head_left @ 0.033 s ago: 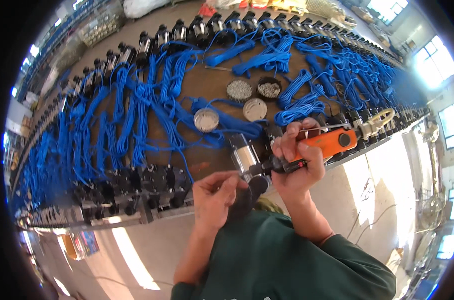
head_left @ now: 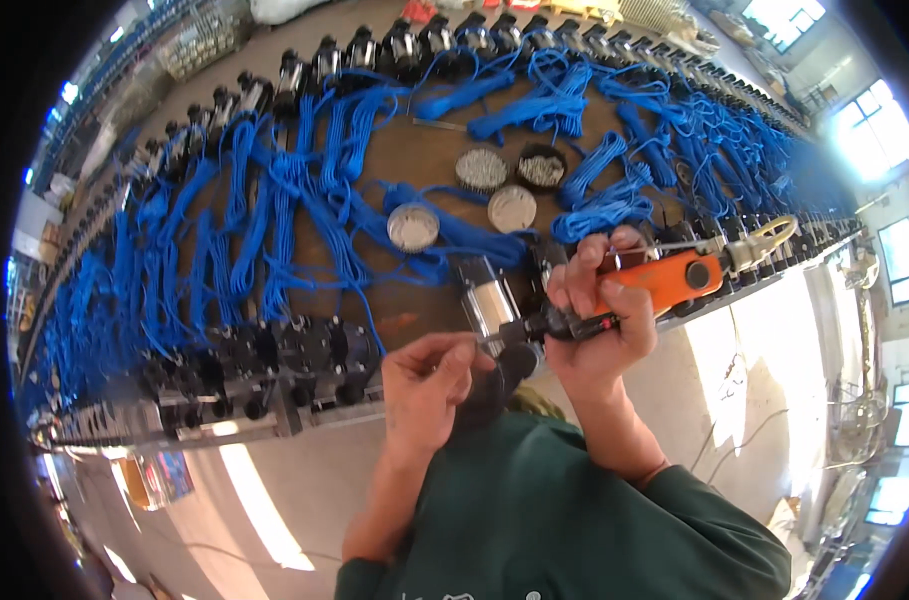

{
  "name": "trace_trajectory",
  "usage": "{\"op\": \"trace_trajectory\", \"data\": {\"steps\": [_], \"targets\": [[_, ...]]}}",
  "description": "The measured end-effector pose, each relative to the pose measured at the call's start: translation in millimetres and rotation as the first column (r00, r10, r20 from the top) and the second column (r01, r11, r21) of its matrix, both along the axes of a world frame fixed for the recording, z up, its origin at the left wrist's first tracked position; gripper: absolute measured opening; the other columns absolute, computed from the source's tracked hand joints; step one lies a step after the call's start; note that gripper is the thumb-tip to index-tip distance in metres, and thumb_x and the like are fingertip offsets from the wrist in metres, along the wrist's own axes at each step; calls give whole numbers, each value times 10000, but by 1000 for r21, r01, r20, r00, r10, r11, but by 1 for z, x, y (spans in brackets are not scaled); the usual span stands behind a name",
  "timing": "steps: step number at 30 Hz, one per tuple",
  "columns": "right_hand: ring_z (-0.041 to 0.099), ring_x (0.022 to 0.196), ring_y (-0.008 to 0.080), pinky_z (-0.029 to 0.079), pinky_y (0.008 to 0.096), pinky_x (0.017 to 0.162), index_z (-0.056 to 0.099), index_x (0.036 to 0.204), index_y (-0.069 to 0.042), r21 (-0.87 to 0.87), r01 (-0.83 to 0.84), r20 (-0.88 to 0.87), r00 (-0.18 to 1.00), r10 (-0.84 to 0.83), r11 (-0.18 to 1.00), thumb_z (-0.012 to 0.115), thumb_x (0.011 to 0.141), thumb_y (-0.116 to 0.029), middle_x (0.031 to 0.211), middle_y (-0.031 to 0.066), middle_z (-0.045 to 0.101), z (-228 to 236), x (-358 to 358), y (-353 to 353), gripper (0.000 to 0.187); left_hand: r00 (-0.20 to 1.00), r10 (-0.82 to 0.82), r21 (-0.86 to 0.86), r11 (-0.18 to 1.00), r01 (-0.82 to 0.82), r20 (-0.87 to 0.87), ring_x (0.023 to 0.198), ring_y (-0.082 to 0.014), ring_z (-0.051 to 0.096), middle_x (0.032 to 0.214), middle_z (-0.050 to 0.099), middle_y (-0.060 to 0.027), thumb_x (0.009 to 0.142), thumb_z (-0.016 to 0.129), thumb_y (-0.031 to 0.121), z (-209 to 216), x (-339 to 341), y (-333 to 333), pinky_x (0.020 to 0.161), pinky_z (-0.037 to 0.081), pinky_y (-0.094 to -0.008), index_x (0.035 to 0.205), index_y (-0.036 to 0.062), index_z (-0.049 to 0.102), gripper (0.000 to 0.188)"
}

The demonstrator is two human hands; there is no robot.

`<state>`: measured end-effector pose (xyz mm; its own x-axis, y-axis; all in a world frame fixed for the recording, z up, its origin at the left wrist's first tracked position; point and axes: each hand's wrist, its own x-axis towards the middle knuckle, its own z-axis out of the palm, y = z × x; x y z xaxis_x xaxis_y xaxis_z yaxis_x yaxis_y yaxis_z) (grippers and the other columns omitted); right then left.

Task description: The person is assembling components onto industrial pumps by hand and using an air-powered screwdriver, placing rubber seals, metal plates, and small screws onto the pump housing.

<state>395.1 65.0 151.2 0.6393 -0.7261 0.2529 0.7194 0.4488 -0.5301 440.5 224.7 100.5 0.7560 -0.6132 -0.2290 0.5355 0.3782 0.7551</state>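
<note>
Shifted only slightly since the earlier frame, an orange power tool (head_left: 666,284) sits near, right of centre, clamped in a worker's right hand (head_left: 604,338). Its black nose points toward the left hand (head_left: 422,392), fingertips pinched together, though whether around anything cannot be told. A silver-and-black cylinder (head_left: 493,306) crowds the nose's far side; beyond, round metal-filled dishes (head_left: 540,186) and ropy blue cable bundles (head_left: 359,140) cover a brown tabletop (head_left: 424,160) above sunlit floor (head_left: 692,395).

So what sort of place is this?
Probably a factory assembly workshop: long rows of similar black-and-silver units, many bundled blue cords, and an orange tool in the right hand.
</note>
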Motion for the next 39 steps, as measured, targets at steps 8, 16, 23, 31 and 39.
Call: {"op": "trace_trajectory", "data": {"steps": [8, 16, 23, 31, 39], "targets": [[455, 548, 140, 433, 314, 576, 456, 1115, -40, -89, -64, 14, 998, 65, 994, 508, 749, -82, 920, 141, 546, -6, 1, 9, 372, 999, -13, -107, 994, 9, -43, 478, -47, 380, 745, 668, -152, 918, 618, 110, -16, -3, 13, 435, 263, -198, 945, -55, 654, 171], [469, 523, 152, 441, 309, 536, 455, 1107, -16, -186, -86, 9, 996, 90, 979, 544, 701, -78, 826, 134, 534, -13, 7, 14, 420, 980, -169, 94, 979, 180, -109, 469, -49, 373, 607, 564, -61, 932, 605, 188, -8, 16, 18, 439, 255, -203, 817, -43, 622, 258], [451, 510, 115, 447, 290, 556, 462, 1153, 13, -395, -91, -15, 996, 93, 914, 507, 740, -76, 882, 145, 541, -34, 12, 18, 424, 970, -243, 255, 939, 230, 22, 465, -47, 400, 552, 497, 5, 927, 634, 241, -34, 31, 6, 440, 280, -207, 747, -34, 632, 329], [483, 538, 130, 465, 294, 550, 468, 1079, 39, -490, -141, -317, 948, -25, 860, 526, 703, -42, 823, 147, 552, -58, 17, 32, 389, 647, -538, 679, 733, 41, 541, 565, -384, 568, 564, 571, -190, 953, 399, 561, -59, 57, -2, 529, 438, -448, 665, 1, 674, 687], [499, 555, 138, 461, 277, 562, 475, 1075, 40, -526, -260, -438, 899, 5, 810, 513, 706, 3, 823, 135, 558, -71, 23, 33, 373, 794, -137, 538, 801, -263, 592, 492, -270, 533, 545, 536, -129, 927, 570, 374, -61, 42, 22, 500, 406, -365, 762, 17, 638, 399]]}}
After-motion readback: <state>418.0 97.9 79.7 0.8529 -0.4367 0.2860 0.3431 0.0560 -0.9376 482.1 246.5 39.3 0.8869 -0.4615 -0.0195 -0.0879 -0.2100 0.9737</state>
